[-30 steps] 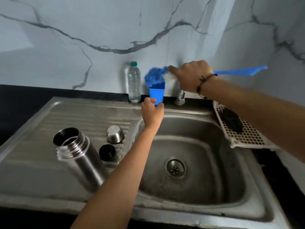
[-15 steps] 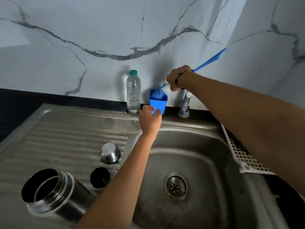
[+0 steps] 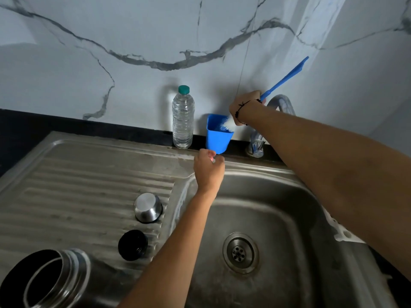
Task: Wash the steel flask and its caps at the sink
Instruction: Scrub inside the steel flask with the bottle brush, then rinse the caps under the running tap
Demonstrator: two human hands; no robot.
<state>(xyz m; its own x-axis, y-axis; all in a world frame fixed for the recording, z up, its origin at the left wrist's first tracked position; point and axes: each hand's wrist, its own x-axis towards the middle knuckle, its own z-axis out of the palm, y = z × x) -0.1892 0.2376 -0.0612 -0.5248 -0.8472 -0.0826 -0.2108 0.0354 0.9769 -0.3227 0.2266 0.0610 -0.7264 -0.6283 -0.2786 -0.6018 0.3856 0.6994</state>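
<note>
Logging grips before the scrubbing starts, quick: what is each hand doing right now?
Left hand: closed on the base of the blue cup.
Right hand: closed on the blue bottle brush, bristles in the cup.

Wall (image 3: 133, 30): white marble-look panels, grey veins.
Counter (image 3: 20, 127): black, along the wall's foot.
Light: dim, cool, soft shadows.
</note>
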